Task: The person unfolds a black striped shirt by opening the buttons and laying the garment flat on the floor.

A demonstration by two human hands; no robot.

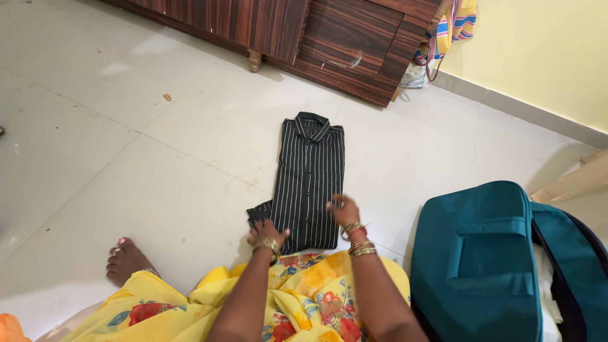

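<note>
At about eight o'clock we see a bare foot (126,259) flat on the pale tiled floor (158,177); beside it spreads a yellow flowered cloth (304,297) over the lap, low in the middle.

Next comes our left hand (267,232), at about six o'clock; its fingers are spread a little and it rests flat on the bottom left corner of the black striped shirt (309,177); a bit of the sleeve sticks out just beside it; gold bangles sit on the wrist.

The shirt lies in the middle of the floor, folded into a long neat shape; its collar points to twelve o'clock, toward the dark wooden cupboard (329,38) at the top.

Our right hand (342,210) lies on the bottom right edge of the shirt; its fingers curl down onto the cloth; we cannot tell if it pinches the edge or just presses it; more bangles ring that wrist.

At four o'clock stands an open teal bag (481,259), near the shirt but not touching it; at one o'clock a bright striped cloth (453,25) hangs by the yellow wall (544,57).
</note>
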